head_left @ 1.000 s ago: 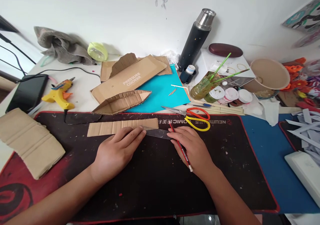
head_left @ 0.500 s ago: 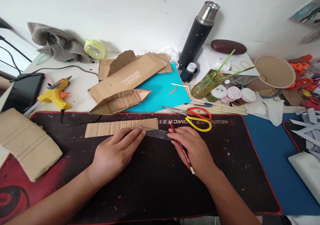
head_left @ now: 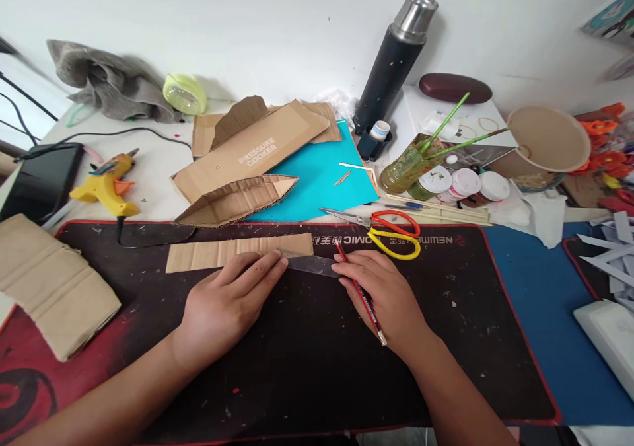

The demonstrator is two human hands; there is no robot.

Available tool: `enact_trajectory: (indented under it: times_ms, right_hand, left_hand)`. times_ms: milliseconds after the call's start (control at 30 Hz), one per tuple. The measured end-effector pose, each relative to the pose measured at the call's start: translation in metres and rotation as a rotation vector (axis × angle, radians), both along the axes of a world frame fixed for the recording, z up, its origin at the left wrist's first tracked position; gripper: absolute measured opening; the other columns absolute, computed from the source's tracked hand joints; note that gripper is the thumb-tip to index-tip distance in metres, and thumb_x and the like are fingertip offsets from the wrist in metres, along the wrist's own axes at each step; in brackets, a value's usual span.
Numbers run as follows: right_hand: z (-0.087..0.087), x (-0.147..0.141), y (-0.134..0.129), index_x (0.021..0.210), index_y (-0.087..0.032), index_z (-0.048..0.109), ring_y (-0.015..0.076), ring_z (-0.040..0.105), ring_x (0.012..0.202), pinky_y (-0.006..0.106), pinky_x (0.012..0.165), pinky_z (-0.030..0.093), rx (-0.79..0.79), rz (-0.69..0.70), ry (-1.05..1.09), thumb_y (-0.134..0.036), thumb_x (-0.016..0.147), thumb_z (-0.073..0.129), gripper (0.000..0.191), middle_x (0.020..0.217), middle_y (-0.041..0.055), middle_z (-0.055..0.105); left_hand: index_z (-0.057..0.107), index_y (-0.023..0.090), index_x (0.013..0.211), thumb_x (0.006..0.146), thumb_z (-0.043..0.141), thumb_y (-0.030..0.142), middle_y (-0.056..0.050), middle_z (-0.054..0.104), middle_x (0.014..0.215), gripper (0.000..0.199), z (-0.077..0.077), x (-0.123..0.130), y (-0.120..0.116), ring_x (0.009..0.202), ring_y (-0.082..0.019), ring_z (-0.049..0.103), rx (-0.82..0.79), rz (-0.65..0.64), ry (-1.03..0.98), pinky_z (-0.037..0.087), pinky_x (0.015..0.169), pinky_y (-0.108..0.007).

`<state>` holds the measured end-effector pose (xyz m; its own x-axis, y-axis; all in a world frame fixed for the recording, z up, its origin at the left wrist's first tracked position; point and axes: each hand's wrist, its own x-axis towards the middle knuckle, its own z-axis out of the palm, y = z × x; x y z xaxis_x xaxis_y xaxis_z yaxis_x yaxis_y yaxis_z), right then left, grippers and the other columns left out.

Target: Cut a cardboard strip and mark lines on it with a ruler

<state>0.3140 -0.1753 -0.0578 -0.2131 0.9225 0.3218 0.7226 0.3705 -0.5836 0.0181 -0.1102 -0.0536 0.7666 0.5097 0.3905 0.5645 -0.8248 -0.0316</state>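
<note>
A ridged cardboard strip lies on the black mat. Across its right end runs a clear ruler, slanting down to the right. My left hand presses the ruler's left end onto the strip with its fingertips, fingers together. At the ruler's right end, my right hand pinches it and also holds a red and black pencil, whose eraser end points toward me. Just beyond my right hand lie scissors with red and yellow handles. A boat-shaped cardboard piece sits behind the strip.
Behind are flat cardboard, a blue sheet, a black thermos, a brush jar and paint pots. On the left are a yellow glue gun and folded cardboard. A white object stands right.
The camera view has shifted very slightly. Both hands, the ruler and the pencil keep the same places relative to the strip.
</note>
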Motion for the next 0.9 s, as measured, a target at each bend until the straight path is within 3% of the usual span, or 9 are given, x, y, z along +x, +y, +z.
enact_trajectory:
  times_ms: [900]
  right_hand:
    - [-0.0022,0.0010,-0.0006,0.134,-0.026,0.072,0.0289,0.073,0.117,0.050,0.102,0.063,-0.002,0.001,-0.035,-0.010,0.109,0.063,0.031,0.130,0.0073,0.082]
  left_hand:
    - [0.069,0.014,0.143,0.111,0.054,0.012,-0.006,0.081,0.136,0.035,-0.0005,0.0019,0.0004,0.116,-0.023,0.072,0.037,0.009,0.002,0.059,0.092,-0.032]
